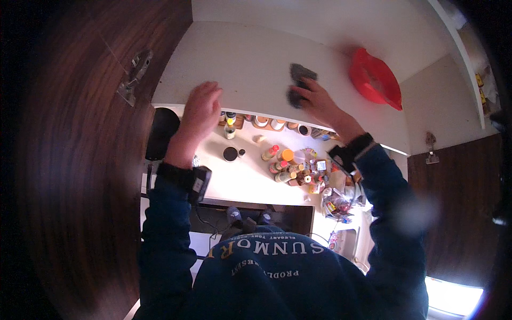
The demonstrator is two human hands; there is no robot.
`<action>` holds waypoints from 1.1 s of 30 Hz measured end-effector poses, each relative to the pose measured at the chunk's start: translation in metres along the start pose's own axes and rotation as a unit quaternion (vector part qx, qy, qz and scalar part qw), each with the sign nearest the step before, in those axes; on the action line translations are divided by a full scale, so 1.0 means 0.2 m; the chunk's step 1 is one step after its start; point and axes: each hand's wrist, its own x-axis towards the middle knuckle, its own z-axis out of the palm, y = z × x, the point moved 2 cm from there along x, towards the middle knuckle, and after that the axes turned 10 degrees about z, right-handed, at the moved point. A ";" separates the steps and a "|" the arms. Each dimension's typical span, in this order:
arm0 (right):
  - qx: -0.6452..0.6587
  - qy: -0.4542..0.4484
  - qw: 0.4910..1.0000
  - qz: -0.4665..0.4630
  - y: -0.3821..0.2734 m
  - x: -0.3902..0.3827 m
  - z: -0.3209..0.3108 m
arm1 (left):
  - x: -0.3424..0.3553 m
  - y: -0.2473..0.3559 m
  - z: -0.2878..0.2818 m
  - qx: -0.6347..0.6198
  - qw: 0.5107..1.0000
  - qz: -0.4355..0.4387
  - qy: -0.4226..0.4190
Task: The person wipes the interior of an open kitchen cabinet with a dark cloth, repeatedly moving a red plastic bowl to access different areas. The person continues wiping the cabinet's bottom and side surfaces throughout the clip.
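Note:
My right hand [320,104] presses a dark grey cloth [302,71] onto the white cabinet shelf [245,69]. The cloth sticks out past my fingertips and beside them; motion blurs it somewhat. At the shelf's front edge, toward its left end, my left hand [202,112] lies with its fingers stretched out and nothing in them. To the right of the cloth, a red plastic bowl [375,80] sits on the same shelf, near the right side wall.
Dark wooden cabinet doors, a left door [80,160] and a right door [458,213], flank the shelf. Below lies a white counter [240,181] with several bottles and jars [285,165], and a small dark cup [230,154]. A dark pan [162,133] hangs at the left.

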 end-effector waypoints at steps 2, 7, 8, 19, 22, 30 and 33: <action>0.089 -0.024 0.995 -0.022 -0.20 0.22 0.09 | -0.04 0.05 -0.02 -0.014 0.999 0.019 0.028; 0.185 -0.055 0.980 0.050 -0.61 0.57 0.07 | -0.01 0.08 -0.07 -0.045 0.998 -0.028 0.044; 0.171 -0.081 0.981 0.049 -0.62 0.55 0.03 | -0.01 0.08 -0.07 -0.041 0.998 -0.025 0.039; 0.103 -0.013 0.992 0.064 -0.58 0.66 0.08 | 0.13 0.00 -0.05 -0.080 0.990 -0.108 0.035; 0.110 -0.123 0.985 0.041 -0.59 0.65 0.06 | 0.20 -0.06 -0.05 -0.202 0.966 -0.159 0.034; 0.093 -0.061 0.993 0.051 -0.77 0.75 0.04 | 0.26 -0.27 0.04 -0.332 0.896 -0.262 0.135; 0.110 -0.109 0.988 0.008 -0.80 0.77 0.08 | 0.17 -0.40 0.01 -0.315 0.858 -0.276 0.297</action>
